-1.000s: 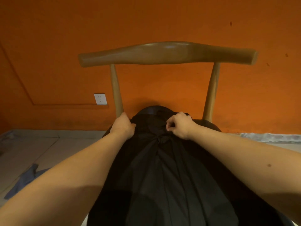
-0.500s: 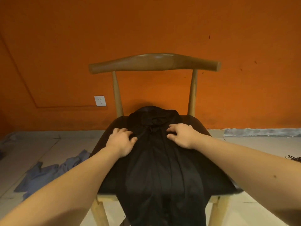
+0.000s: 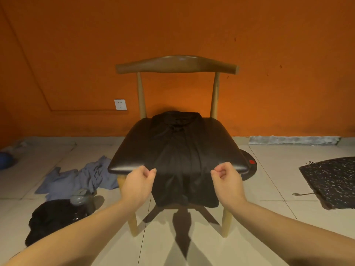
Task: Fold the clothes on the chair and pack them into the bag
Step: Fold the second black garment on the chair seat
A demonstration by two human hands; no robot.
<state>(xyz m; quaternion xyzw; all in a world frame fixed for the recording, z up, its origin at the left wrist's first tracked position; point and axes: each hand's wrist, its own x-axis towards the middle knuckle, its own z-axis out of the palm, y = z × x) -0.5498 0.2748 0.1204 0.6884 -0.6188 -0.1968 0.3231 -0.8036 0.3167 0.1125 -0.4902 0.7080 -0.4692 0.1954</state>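
Black garment (image 3: 178,150) draped over chair (image 3: 132,143) seat, orange wall (image 3: 76,45), tiled floor (image 3: 269,198) with blue cloth (image 3: 80,177). Left hand (image 3: 139,182) and right hand (image 3: 226,180) loosely curled at garment's edges; grip on the fabric can't be told.

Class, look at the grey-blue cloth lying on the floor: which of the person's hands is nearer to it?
Left. The left hand is at the black garment's left edge, on the grey-blue cloth's side; the right hand is across the garment, farther away.

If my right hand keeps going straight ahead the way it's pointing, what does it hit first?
Probably the front edge of the dark padded chair seat, just beyond the right hand, close beside the black garment draped over that edge. Depth is hard to judge here.
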